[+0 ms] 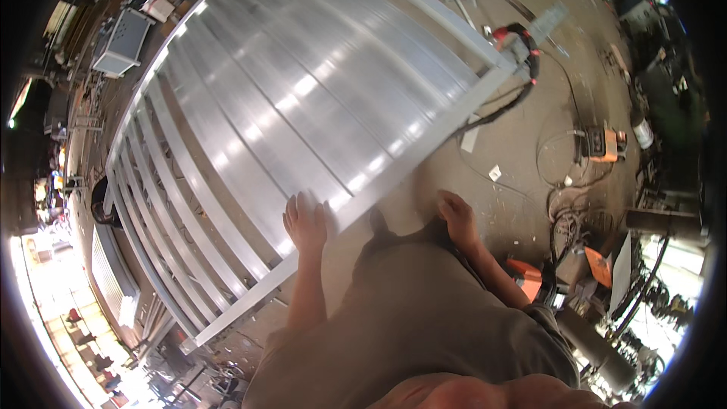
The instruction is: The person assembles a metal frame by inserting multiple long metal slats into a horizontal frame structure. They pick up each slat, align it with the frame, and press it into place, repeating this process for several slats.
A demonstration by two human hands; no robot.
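Note:
My left hand (307, 223) is open, its fingers spread over the near edge of a large silvery metal panel (318, 98). The fingertips appear to rest on the panel's surface. Long flat metal slats make up the panel, set in a metal frame (424, 153). On its left side, several separate bars (182, 159) have gaps between them. To the right of the frame, beside my body, hangs my right hand (457, 220). Its fingers are loosely curled, and I see nothing in them. It touches no part of the panel.
An orange-and-black machine (603, 144) sits on the floor at right, with loose cables (572, 216) around it. Dark hoses (522, 91) hang at the frame's far right corner. A grey cabinet (123, 42) stands beyond the panel's left side. Orange pieces (526, 276) lie at lower right.

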